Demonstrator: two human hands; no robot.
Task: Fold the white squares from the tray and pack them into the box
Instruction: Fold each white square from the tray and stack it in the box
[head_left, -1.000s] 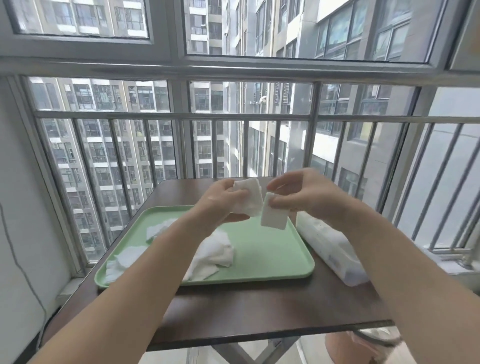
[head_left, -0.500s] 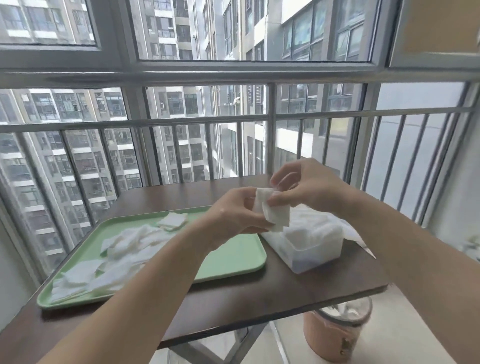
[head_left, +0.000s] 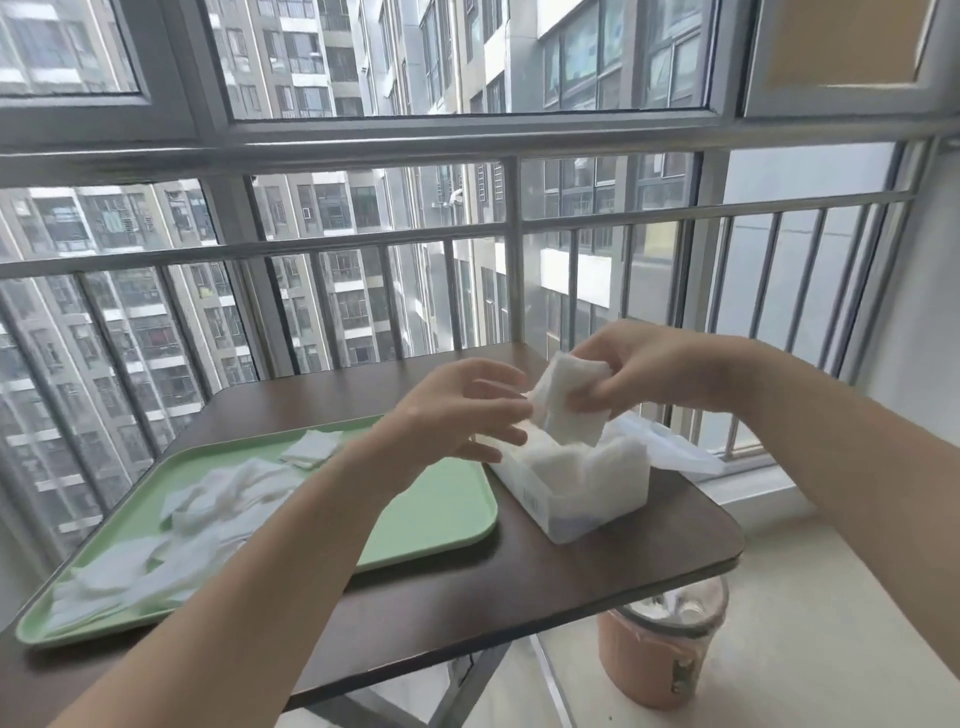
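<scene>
My right hand (head_left: 641, 371) pinches a folded white square (head_left: 569, 402) and holds it just above the open white box (head_left: 558, 512), whose inside is packed with white squares. My left hand (head_left: 460, 410) hovers beside the box's left end with fingers spread and relaxed, holding nothing. Several loose white squares (head_left: 208, 506) lie heaped on the left half of the green tray (head_left: 441, 504).
The tray and box sit on a dark brown table (head_left: 467, 592). The box's clear lid flap (head_left: 670, 447) hangs open to the right. A pink bin (head_left: 657, 654) stands on the floor under the table's right corner. Window bars (head_left: 511, 254) run behind the table.
My left hand has let go of the folded square and opened. My right hand has carried the square right and down toward the box. The view has swung right.
</scene>
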